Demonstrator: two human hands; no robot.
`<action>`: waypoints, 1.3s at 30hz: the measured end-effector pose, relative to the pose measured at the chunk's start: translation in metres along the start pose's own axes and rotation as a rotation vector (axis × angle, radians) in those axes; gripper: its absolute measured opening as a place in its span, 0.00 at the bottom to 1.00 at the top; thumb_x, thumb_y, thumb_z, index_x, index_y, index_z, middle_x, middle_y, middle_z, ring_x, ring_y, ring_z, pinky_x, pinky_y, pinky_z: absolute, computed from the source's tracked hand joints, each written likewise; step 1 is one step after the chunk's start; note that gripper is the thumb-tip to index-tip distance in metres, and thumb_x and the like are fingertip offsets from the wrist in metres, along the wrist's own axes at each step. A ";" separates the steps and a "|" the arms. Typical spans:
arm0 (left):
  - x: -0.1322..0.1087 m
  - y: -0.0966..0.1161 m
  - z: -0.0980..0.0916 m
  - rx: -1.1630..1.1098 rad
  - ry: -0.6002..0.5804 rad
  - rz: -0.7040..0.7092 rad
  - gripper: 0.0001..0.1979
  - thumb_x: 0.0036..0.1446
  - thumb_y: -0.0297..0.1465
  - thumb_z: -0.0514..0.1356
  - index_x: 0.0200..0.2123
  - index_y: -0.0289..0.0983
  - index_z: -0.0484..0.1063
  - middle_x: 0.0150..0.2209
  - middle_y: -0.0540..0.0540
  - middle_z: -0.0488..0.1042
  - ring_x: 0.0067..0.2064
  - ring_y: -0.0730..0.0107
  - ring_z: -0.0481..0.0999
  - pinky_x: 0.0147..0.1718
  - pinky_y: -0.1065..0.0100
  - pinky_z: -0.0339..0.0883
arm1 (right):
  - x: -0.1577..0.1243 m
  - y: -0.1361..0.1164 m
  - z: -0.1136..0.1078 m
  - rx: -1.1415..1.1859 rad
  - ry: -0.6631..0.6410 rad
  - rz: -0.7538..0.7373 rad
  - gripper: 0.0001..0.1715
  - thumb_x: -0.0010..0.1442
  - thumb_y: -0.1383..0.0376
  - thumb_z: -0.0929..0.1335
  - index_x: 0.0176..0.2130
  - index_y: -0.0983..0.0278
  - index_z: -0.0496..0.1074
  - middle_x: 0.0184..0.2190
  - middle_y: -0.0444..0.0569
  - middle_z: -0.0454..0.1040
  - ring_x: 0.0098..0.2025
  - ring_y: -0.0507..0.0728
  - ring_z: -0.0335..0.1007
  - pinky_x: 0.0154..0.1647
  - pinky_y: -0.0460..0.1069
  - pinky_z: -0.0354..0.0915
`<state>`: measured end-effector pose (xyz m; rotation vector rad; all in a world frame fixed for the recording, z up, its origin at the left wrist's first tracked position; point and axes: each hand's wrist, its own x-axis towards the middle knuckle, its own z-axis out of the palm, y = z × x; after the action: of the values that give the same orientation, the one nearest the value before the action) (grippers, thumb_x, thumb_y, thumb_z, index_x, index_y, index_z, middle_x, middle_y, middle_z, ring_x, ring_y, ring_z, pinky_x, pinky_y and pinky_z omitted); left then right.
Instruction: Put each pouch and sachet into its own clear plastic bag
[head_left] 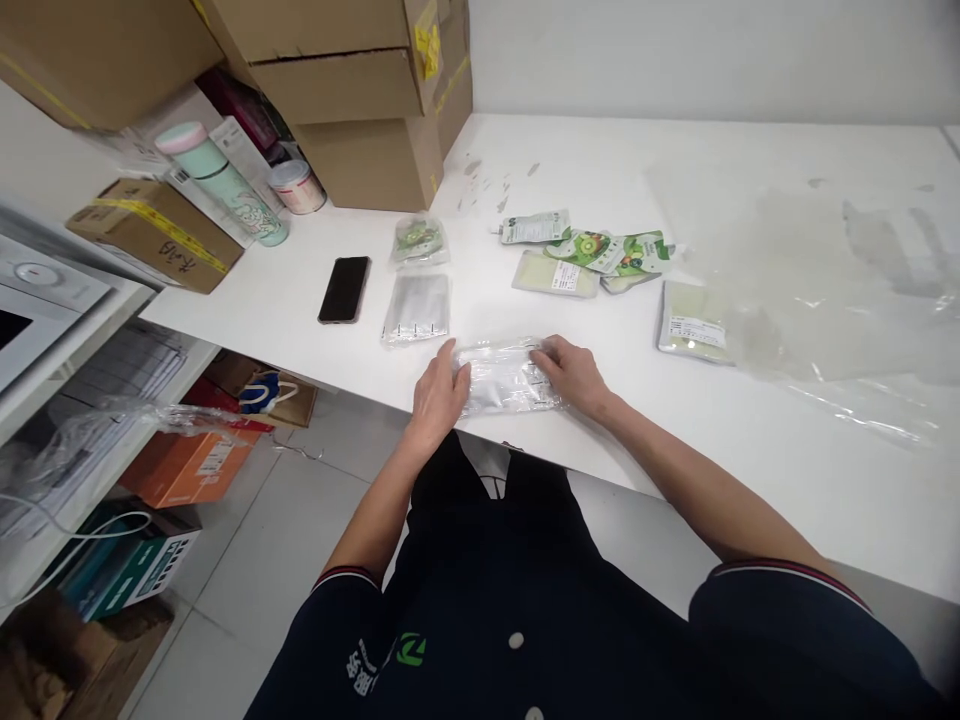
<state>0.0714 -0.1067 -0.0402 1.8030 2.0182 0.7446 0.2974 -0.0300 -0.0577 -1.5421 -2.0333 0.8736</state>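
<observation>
Dark shirt fabric [465, 610] was seen nearest. By the near edge of the surface [626, 345], a clear plastic packet [504, 382] was gripped at its left end by the left hand [437, 395] and at its right by the right hand [576, 375], presumably so the film was held flat. Green pouches [589, 246] were laid beyond, apparently within reach.

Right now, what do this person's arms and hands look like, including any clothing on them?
Short, dark navy sleeves end in thin red-and-white trim. Below them the forearms are bare, and the left hand and right hand are ungloved.
</observation>
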 end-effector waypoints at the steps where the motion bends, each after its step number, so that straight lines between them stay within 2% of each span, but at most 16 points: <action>1: -0.001 0.001 -0.001 0.094 0.007 0.014 0.22 0.67 0.39 0.52 0.61 0.38 0.63 0.38 0.41 0.70 0.40 0.57 0.72 0.38 0.57 0.67 | 0.000 -0.002 0.000 -0.081 0.003 -0.017 0.16 0.65 0.53 0.62 0.42 0.62 0.70 0.31 0.49 0.75 0.30 0.58 0.69 0.32 0.52 0.65; 5: -0.001 0.003 -0.002 0.309 0.019 0.102 0.15 0.66 0.35 0.52 0.52 0.38 0.71 0.53 0.32 0.66 0.52 0.45 0.69 0.45 0.47 0.68 | 0.003 -0.010 -0.002 -0.350 0.086 -0.103 0.22 0.63 0.56 0.64 0.53 0.64 0.69 0.47 0.61 0.72 0.44 0.65 0.72 0.35 0.54 0.69; 9: 0.004 -0.001 0.005 0.306 -0.048 0.263 0.17 0.66 0.27 0.48 0.54 0.36 0.69 0.58 0.32 0.67 0.61 0.44 0.63 0.56 0.42 0.61 | 0.018 -0.016 -0.011 -0.331 -0.103 -0.001 0.32 0.61 0.54 0.67 0.58 0.68 0.66 0.46 0.62 0.72 0.40 0.63 0.73 0.37 0.55 0.70; 12: 0.014 -0.005 0.008 0.259 -0.086 0.325 0.20 0.66 0.25 0.46 0.57 0.37 0.67 0.60 0.34 0.66 0.67 0.45 0.57 0.63 0.40 0.52 | 0.034 -0.017 -0.016 -0.261 -0.230 0.042 0.27 0.55 0.56 0.71 0.50 0.67 0.72 0.40 0.57 0.75 0.38 0.62 0.72 0.37 0.53 0.68; 15: 0.035 -0.001 0.007 0.176 -0.198 0.346 0.22 0.66 0.31 0.51 0.62 0.40 0.63 0.64 0.39 0.63 0.70 0.46 0.52 0.66 0.41 0.48 | 0.042 -0.019 -0.018 -0.238 -0.250 0.011 0.13 0.51 0.60 0.72 0.36 0.65 0.74 0.36 0.54 0.75 0.37 0.60 0.71 0.36 0.52 0.66; 18: 0.063 0.012 0.001 0.053 -0.359 0.329 0.33 0.58 0.44 0.62 0.64 0.43 0.60 0.61 0.40 0.67 0.66 0.45 0.59 0.61 0.43 0.58 | 0.040 -0.024 -0.020 -0.108 -0.227 -0.105 0.06 0.51 0.65 0.70 0.30 0.63 0.69 0.32 0.49 0.73 0.35 0.57 0.68 0.37 0.51 0.63; 20: 0.079 0.024 -0.004 -0.035 -0.442 0.282 0.35 0.50 0.46 0.68 0.60 0.43 0.66 0.51 0.40 0.75 0.55 0.46 0.70 0.50 0.49 0.67 | 0.036 -0.027 -0.023 0.107 -0.242 -0.155 0.06 0.52 0.64 0.69 0.31 0.62 0.67 0.28 0.45 0.71 0.32 0.54 0.66 0.35 0.50 0.62; 22: 0.090 0.034 -0.009 -0.140 -0.544 0.200 0.24 0.47 0.46 0.70 0.44 0.40 0.75 0.34 0.44 0.76 0.39 0.56 0.76 0.35 0.59 0.69 | 0.031 -0.027 -0.027 0.348 -0.237 -0.142 0.11 0.54 0.59 0.70 0.35 0.62 0.67 0.25 0.42 0.69 0.28 0.53 0.64 0.32 0.49 0.61; 23: 0.093 0.038 -0.011 -0.203 -0.589 0.147 0.18 0.47 0.45 0.70 0.34 0.38 0.75 0.27 0.47 0.72 0.31 0.63 0.73 0.29 0.63 0.65 | 0.028 -0.026 -0.029 0.436 -0.190 -0.111 0.14 0.54 0.57 0.70 0.37 0.61 0.67 0.25 0.41 0.69 0.28 0.52 0.63 0.31 0.49 0.61; 25: 0.095 0.040 -0.013 -0.343 -0.614 0.040 0.19 0.49 0.43 0.70 0.21 0.38 0.67 0.20 0.51 0.62 0.22 0.73 0.65 0.23 0.68 0.57 | 0.023 -0.024 -0.032 0.495 -0.040 -0.015 0.20 0.56 0.53 0.69 0.43 0.62 0.67 0.25 0.41 0.69 0.27 0.52 0.63 0.31 0.49 0.61; 27: 0.095 0.038 -0.013 -0.495 -0.560 -0.038 0.20 0.49 0.40 0.70 0.19 0.38 0.64 0.19 0.53 0.60 0.21 0.77 0.62 0.22 0.70 0.55 | 0.018 -0.021 -0.034 0.430 0.090 0.067 0.21 0.60 0.49 0.66 0.44 0.62 0.67 0.28 0.44 0.71 0.29 0.53 0.65 0.34 0.50 0.62; 30: 0.091 0.031 -0.010 -0.728 -0.535 -0.101 0.15 0.47 0.39 0.72 0.25 0.37 0.70 0.24 0.51 0.69 0.25 0.75 0.69 0.26 0.69 0.62 | 0.014 -0.019 -0.030 0.345 0.129 0.109 0.24 0.62 0.45 0.63 0.33 0.62 0.67 0.28 0.45 0.70 0.31 0.53 0.63 0.34 0.50 0.60; 32: 0.089 0.029 -0.008 -0.864 -0.591 -0.124 0.16 0.46 0.39 0.73 0.32 0.36 0.74 0.29 0.48 0.75 0.30 0.72 0.74 0.31 0.66 0.68 | 0.015 -0.019 -0.025 0.442 0.112 0.118 0.28 0.60 0.42 0.65 0.25 0.61 0.61 0.22 0.42 0.62 0.27 0.51 0.57 0.29 0.49 0.56; 34: 0.086 0.028 -0.007 -0.967 -0.665 -0.135 0.20 0.44 0.38 0.74 0.38 0.35 0.76 0.34 0.46 0.78 0.34 0.69 0.77 0.37 0.63 0.72 | 0.016 -0.021 -0.021 0.640 0.075 0.125 0.32 0.56 0.40 0.67 0.22 0.61 0.57 0.19 0.40 0.56 0.23 0.50 0.51 0.25 0.48 0.52; 36: 0.082 0.030 -0.006 -1.043 -0.705 -0.147 0.21 0.45 0.40 0.73 0.40 0.34 0.76 0.36 0.44 0.79 0.37 0.67 0.79 0.41 0.61 0.72 | 0.016 -0.024 -0.020 0.835 -0.006 0.159 0.31 0.52 0.40 0.70 0.22 0.61 0.59 0.18 0.40 0.58 0.22 0.49 0.52 0.24 0.47 0.53; 39: 0.077 0.035 -0.003 -1.101 -0.624 -0.179 0.20 0.48 0.44 0.71 0.36 0.34 0.76 0.33 0.46 0.79 0.34 0.69 0.78 0.38 0.64 0.72 | 0.014 -0.030 -0.021 1.003 -0.133 0.249 0.30 0.47 0.41 0.74 0.24 0.62 0.65 0.20 0.41 0.64 0.22 0.50 0.58 0.24 0.47 0.57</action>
<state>0.0869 -0.0294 -0.0102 0.9849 0.9827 0.8412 0.2871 -0.0175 -0.0226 -1.1408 -1.1118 1.7614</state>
